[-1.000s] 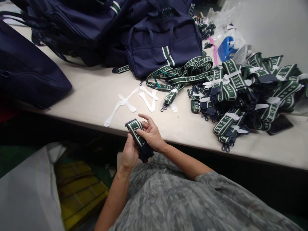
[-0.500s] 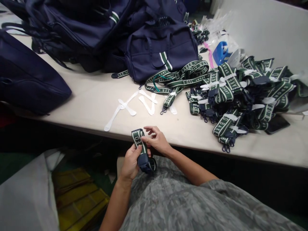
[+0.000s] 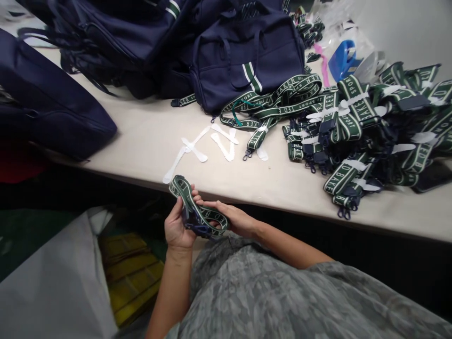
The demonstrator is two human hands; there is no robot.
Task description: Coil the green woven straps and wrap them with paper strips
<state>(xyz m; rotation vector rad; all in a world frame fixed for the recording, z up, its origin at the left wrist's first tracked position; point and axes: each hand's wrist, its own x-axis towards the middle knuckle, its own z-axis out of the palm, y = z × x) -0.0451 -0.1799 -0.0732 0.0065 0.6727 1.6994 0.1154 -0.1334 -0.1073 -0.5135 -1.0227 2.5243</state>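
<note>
A folded green-and-white lettered bag strap [image 3: 197,212] is between my hands, just off the table's front edge. My left hand [image 3: 179,228] is wrapped round its left side, thumb up along the loop. Against the strap's right side lies my right hand [image 3: 236,217], its fingers stretched out flat and partly behind the strap. The strap's loops stand on edge, with dark blue ends at the bottom. Beyond the hands, several white toothed ties [image 3: 192,148] lie on the table.
A heap of bundled straps [image 3: 356,117] covers the table's right side, next to a loose long strap [image 3: 271,106]. Navy bags [image 3: 229,56] stand at the back and left. A blue tape dispenser [image 3: 342,59] sits behind the heap. Yellow bundles [image 3: 134,278] lie below, left.
The strap has turned in my hands, its loops now showing edge-on and spread wider. My right hand has moved down from the strap's top to its right side. The view has shifted slightly.
</note>
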